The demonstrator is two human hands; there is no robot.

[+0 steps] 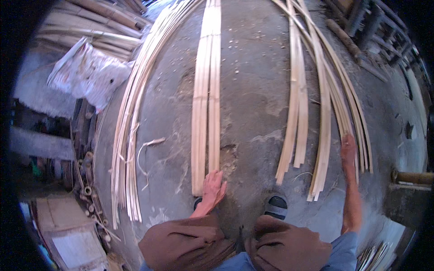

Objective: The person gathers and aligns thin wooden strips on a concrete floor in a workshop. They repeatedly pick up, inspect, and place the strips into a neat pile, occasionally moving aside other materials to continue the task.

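Long pale bamboo strips lie lengthwise over the concrete floor in front of me. My left hand [214, 187] rests at the near end of the middle bamboo strips [201, 113], its fingers loosely extended and not wrapped around them. Off to the right, my right arm reaches farther out, and my right hand [348, 145] is closed on a few bamboo strips [338, 108] of the rightmost group. Between the two hands lie more bamboo strips [294, 108], with uneven near ends. Some of the strips on the right cross one another toward the far end.
A curved bundle of bamboo strips [131, 108] lies on the left, beside a white sack [88, 67] and bamboo poles [104, 18]. Cut bamboo tubes [88, 189] and a cardboard box [58, 217] stand at lower left. A dark frame [384, 31] is at far right. My sandal [275, 207] shows below.
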